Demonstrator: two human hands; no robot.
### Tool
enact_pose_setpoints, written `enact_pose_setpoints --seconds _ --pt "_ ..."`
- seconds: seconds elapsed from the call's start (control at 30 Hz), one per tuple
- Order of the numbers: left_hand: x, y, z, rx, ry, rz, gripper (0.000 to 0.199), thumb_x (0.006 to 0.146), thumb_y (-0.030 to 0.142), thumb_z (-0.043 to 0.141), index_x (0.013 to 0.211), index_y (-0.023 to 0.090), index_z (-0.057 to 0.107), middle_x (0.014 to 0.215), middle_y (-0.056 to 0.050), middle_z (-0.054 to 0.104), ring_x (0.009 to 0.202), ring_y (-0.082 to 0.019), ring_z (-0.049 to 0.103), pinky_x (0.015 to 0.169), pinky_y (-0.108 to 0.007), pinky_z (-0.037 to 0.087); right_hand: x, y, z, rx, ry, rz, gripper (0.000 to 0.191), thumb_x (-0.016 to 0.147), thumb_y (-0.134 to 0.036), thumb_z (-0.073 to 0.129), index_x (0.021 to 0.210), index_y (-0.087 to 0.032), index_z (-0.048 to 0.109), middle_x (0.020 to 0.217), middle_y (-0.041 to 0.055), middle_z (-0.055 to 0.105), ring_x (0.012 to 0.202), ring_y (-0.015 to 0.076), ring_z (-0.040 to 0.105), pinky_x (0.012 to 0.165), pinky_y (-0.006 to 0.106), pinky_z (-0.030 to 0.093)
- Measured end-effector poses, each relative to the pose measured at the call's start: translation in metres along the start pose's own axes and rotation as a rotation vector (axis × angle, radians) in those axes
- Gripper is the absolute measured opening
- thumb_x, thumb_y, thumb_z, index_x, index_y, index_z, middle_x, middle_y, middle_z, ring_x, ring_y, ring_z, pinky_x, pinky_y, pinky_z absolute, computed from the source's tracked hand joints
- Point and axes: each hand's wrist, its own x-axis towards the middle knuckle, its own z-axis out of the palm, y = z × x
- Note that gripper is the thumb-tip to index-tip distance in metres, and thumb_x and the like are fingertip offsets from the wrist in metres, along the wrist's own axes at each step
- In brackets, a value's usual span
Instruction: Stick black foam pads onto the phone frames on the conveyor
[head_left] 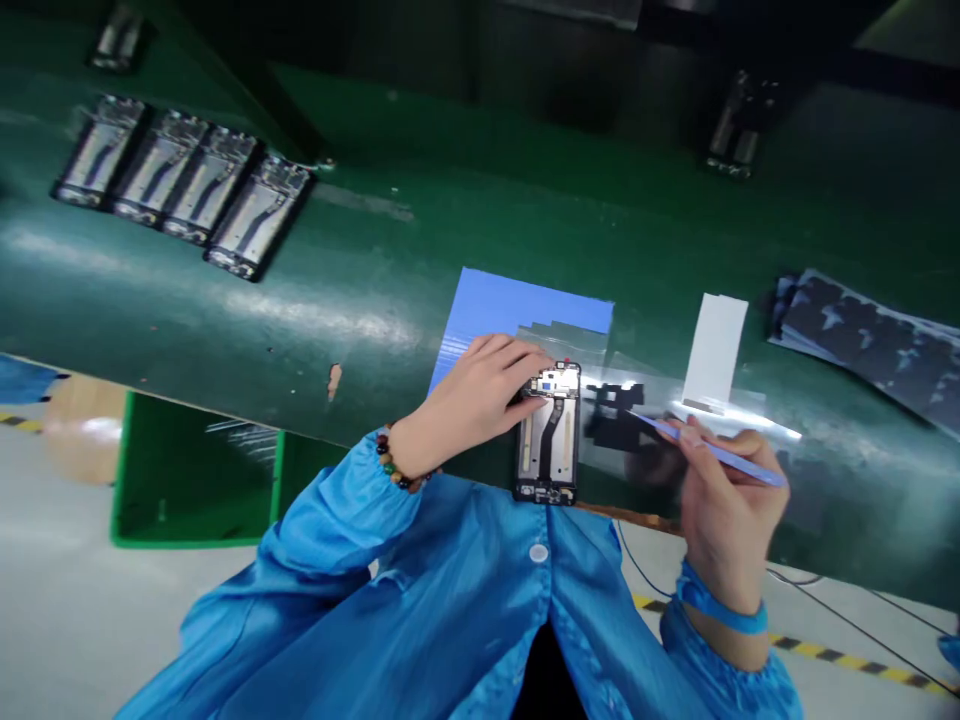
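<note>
Gripped opened phone [551,455] near its top with left hand [480,395]. Pinched blue tool [739,463] in right hand [727,495], near black film [616,420].

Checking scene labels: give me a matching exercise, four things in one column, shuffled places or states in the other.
1. Left hand
2. Tool
3. Bin
4. Bracelet

A. Green, off the table
B. Around the left wrist
C. Touching an opened phone
D. Held in the right hand

Pairs: 1-C, 2-D, 3-A, 4-B
</note>
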Motion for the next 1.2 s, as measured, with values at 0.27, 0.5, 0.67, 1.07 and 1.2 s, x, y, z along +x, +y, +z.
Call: enact_pose_setpoints --seconds 0.27,0.5,0.67,1.07,1.2 --pt "-0.006 -0.007 0.014 -0.027 0.107 0.044 0.032 0.111 0.033 0.072 0.14 0.019 0.072 0.138 -0.007 0.081 0.121 -0.025 0.071 0.106 -0.042 0.053 -0.026 -0.003 0.061 -0.031 -0.114 -0.078 0.04 0.086 -0.028 0.095 0.081 -0.026 0.055 0.079 -0.0057 0.079 0.09 0.0201 0.086 0.134 0.056 0.048" --pt "-0.005 -0.006 0.012 -0.006 0.079 0.021 0.033 0.111 0.034 0.072 0.141 0.02 0.075 0.141 -0.006 0.081 0.126 -0.025 0.07 0.11 -0.043 0.05 -0.023 0.004 0.062 -0.076 -0.136 -0.085 0.04 0.085 -0.026 0.095 0.082 -0.026 0.055 0.078 -0.0053 0.079 0.09 0.0213 0.086 0.134 0.057 0.046" --pt "-0.005 -0.006 0.012 0.0 0.079 0.021 0.033 0.112 0.035 0.071 0.141 0.02 0.075 0.142 -0.006 0.081 0.126 -0.024 0.07 0.112 -0.043 0.05 -0.022 0.004 0.061 -0.103 -0.139 -0.089 0.04 0.086 -0.026 0.093 0.082 -0.027 0.054 0.079 -0.0053 0.078 0.091 0.0221 0.086 0.134 0.059 0.045" --pt "-0.006 -0.006 0.012 0.0 0.077 0.027 0.031 0.113 0.035 0.068 0.14 0.021 0.075 0.141 -0.006 0.08 0.127 -0.025 0.069 0.113 -0.045 0.049 -0.023 0.001 0.064 -0.136 -0.122 -0.082 0.039 0.086 -0.028 0.091 0.082 -0.027 0.052 0.081 -0.0051 0.079 0.09 0.0187 0.084 0.135 0.057 0.045" --pt "-0.007 -0.003 0.01 0.051 0.053 0.055 0.028 0.116 0.033 0.061 0.138 0.027 0.078 0.141 -0.007 0.076 0.124 -0.027 0.066 0.107 -0.046 0.051 -0.023 0.003 0.064 -0.149 -0.137 -0.083 0.039 0.087 -0.029 0.091 0.083 -0.026 0.053 0.08 -0.0054 0.078 0.09 0.0189 0.084 0.135 0.057 0.045"
